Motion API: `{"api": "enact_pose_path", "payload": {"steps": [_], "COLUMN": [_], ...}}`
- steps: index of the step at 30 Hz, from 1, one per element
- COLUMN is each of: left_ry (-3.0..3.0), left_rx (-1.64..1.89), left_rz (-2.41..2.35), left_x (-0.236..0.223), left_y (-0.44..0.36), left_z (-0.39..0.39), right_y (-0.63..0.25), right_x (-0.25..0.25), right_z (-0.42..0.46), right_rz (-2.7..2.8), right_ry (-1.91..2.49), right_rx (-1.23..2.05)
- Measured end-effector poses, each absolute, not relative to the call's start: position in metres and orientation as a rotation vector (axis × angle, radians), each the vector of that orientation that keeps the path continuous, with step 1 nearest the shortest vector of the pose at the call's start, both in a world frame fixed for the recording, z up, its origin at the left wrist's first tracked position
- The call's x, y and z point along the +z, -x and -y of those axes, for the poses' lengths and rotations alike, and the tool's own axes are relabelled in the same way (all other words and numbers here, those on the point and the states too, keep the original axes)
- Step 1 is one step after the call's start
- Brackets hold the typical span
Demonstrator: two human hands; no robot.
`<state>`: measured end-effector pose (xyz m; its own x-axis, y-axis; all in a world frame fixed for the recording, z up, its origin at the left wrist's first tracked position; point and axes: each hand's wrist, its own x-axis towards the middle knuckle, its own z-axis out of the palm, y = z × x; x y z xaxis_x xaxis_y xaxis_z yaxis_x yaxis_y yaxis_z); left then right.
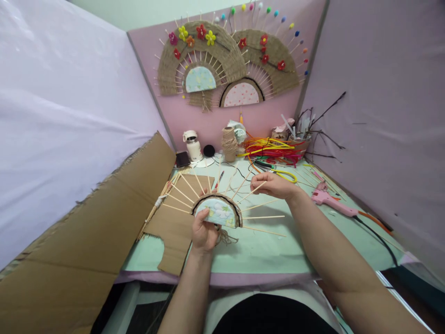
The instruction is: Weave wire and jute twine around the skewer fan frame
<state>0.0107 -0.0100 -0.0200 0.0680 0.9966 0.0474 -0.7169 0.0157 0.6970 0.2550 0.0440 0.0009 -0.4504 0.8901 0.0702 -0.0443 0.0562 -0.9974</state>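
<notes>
My left hand (204, 232) grips a half-round fan piece (219, 212) from below, with the thumb on its front and the other fingers mostly hidden behind. Pale blue patterned fabric covers its face, and a black and brown cord border follows the curve. Several thin wooden sticks (264, 217) radiate from its edge. A tuft of twine (226, 237) hangs beneath it. My right hand (269, 184) is closed in a pinch among the right-hand sticks, one of which crosses in front of the fingers. What the fingertips hold is too small to make out.
Cut cardboard (174, 246) and a stick bundle (153, 211) lie left. Behind stand a white bottle (193, 146), a twine spool (228, 144) and red and yellow craft stems (274, 150). A pink glue gun (335, 202) lies right. Finished fans (201, 55) hang on the back wall.
</notes>
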Motion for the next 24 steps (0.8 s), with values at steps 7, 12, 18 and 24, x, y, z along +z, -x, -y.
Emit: {"api": "enact_pose_path", "payload": {"steps": [7, 12, 18, 24], "left_ry": [-0.68, -0.706, -0.715, -0.661], "left_rx": [1.399, 1.409, 1.394, 1.432], "left_rz": [-0.533, -0.56, -0.577, -0.604], "left_x": [-0.02, -0.022, -0.023, -0.022], "left_y": [-0.013, -0.016, -0.019, -0.019], "left_z": [0.011, 0.01, 0.007, 0.005], "right_y": [-0.263, -0.256, -0.251, -0.252], "right_x": [0.002, 0.008, 0.01, 0.005], "right_z": [-0.046, -0.044, -0.045, -0.049], "right_rz": [1.327, 1.248, 1.221, 1.265], "right_ry": [0.774, 0.634, 0.685, 0.784], "right_rx": [1.46, 1.404, 1.237, 1.172]}}
